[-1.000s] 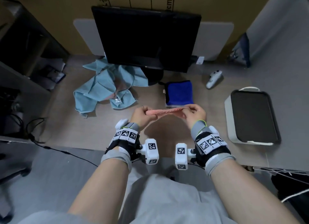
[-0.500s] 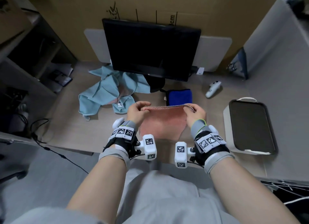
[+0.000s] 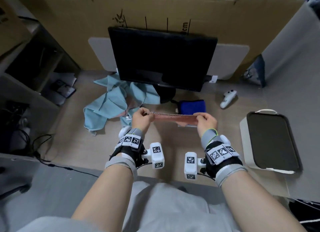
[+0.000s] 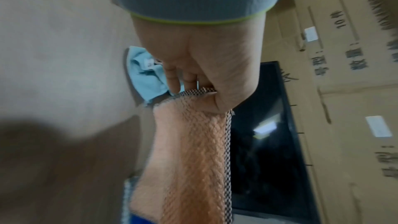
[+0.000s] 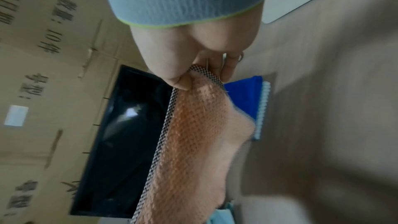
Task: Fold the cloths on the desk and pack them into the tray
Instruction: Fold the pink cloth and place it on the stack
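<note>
While your left hand (image 3: 141,118) pinches one top corner of the pink cloth (image 3: 175,118) and your right hand (image 3: 207,121) pinches the other, thumb against curled fingers at its checked hem, the cloth is stretched taut between them, held up off the desk (image 3: 69,136) in front of the monitor (image 3: 161,58). You have a crumpled teal cloth (image 3: 110,107) lying on the desk to the left beside the monitor stand, a folded blue cloth (image 3: 192,106) just beyond your right hand, and the dark tray (image 3: 271,139) on a white box well off to the right, with a white controller (image 3: 227,99) behind it.
</note>
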The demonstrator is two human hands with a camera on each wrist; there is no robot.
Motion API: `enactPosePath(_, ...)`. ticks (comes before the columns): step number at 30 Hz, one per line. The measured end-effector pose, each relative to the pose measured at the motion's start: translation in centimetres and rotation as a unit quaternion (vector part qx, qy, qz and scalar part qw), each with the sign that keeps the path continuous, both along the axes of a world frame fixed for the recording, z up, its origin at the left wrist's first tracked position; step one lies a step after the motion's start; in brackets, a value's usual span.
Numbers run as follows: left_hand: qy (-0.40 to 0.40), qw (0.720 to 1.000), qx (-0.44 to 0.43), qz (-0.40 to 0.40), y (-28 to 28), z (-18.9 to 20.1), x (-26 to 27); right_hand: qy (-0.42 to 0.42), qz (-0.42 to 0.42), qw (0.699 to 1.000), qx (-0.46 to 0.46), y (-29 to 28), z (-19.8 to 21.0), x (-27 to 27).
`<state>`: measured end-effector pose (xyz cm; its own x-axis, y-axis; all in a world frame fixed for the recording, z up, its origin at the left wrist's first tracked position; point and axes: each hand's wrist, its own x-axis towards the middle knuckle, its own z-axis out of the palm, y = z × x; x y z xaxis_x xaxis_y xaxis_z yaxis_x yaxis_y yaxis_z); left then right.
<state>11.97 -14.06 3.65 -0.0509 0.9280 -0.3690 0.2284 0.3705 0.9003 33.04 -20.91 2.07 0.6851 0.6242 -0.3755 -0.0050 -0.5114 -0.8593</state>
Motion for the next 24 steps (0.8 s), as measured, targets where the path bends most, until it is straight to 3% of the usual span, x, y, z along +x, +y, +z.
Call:
enactPosePath(4, 0.040, 0.994, -0.068, 0.079, -3.1, -4.6, -0.6, 0.001, 0.054, 0.986, -0.155, -4.2, -5.4, -0.8)
enactPosePath(6, 0.066, 0.990, -0.114, 0.056, -5.2, -6.9, -1.5, 0.006, 0.080, 0.975, -0.205, -6.4, -7.7, -1.4)
enactPosePath(13, 0.130, 0.975, -0.176, 0.034, -7.7, -11.3, -4.0, 0.051, 0.079, 0.962, -0.256, -9.2, -11.1, -2.1)
enactPosePath(24, 0.202, 0.960, -0.195, -0.015, -1.6, -13.0, -3.1, -0.003, 0.052, 0.955, -0.291, -3.7, -11.3, -2.6)
